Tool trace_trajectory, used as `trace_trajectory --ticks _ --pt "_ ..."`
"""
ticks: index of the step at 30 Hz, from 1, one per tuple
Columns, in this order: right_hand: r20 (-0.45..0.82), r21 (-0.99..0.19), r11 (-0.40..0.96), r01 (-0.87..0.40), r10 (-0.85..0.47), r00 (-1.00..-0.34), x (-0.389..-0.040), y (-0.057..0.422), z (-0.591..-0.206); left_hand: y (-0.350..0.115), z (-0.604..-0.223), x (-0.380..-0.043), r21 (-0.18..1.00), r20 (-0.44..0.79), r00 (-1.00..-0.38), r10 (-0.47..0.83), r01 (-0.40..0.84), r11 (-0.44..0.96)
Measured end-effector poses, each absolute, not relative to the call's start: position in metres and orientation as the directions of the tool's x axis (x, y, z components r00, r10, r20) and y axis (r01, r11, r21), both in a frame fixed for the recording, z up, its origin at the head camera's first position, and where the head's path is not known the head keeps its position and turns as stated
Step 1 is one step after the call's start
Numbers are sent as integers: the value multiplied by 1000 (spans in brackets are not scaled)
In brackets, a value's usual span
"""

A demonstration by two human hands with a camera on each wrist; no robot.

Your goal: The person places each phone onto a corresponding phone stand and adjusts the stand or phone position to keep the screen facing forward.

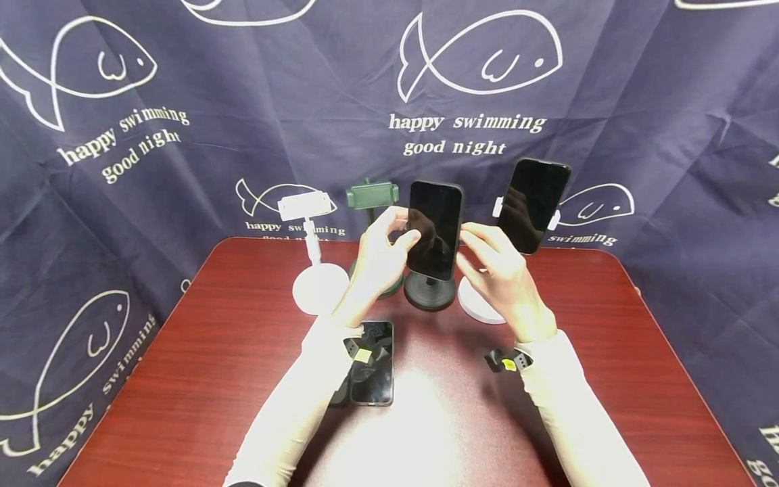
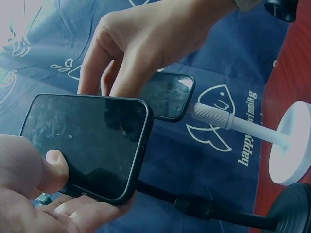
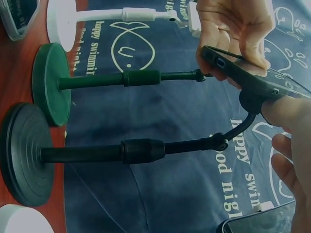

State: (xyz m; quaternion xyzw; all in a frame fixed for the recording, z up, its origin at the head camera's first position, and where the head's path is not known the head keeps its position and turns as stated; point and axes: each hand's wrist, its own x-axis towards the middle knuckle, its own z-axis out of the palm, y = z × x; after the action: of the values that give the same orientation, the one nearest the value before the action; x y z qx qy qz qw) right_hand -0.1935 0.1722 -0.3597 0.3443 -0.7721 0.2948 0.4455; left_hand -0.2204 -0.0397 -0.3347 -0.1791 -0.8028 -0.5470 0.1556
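Note:
A black smartphone [image 1: 435, 230] stands nearly upright at the head of a black phone stand [image 1: 429, 291], screen facing me. My left hand [image 1: 385, 247] grips its left side, thumb on the screen and fingers behind, as the left wrist view shows. At the opposite side my right hand [image 1: 496, 267] holds the phone's edge with bent fingers, partly behind it. In the right wrist view the stand's round black mount [image 3: 250, 100] meets the phone's back. The clamp itself is hidden, so I cannot tell whether it grips the phone.
Right of the hands, a white stand [image 1: 477, 304] carries another phone [image 1: 535, 203]. A green stand [image 1: 372, 195] and a white stand [image 1: 321, 287] are to the left, their clamps bare. One more phone [image 1: 372, 379] lies on the red table [image 1: 243, 325] beside the left forearm, another dark edge next to it.

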Motion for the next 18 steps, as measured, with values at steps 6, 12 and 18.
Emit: trace_trajectory --ticks 6,12,18 --pt "879 -86 608 -790 -326 -347 -193 177 -359 -38 -335 -218 820 446 -888 110 455 347" --pt "878 -44 607 -793 -355 -320 -193 181 -358 -37 -335 -216 823 437 -894 96 441 359" --pt "883 -19 603 -798 -364 -296 -193 183 -354 -36 -335 -215 812 450 -889 90 449 373"
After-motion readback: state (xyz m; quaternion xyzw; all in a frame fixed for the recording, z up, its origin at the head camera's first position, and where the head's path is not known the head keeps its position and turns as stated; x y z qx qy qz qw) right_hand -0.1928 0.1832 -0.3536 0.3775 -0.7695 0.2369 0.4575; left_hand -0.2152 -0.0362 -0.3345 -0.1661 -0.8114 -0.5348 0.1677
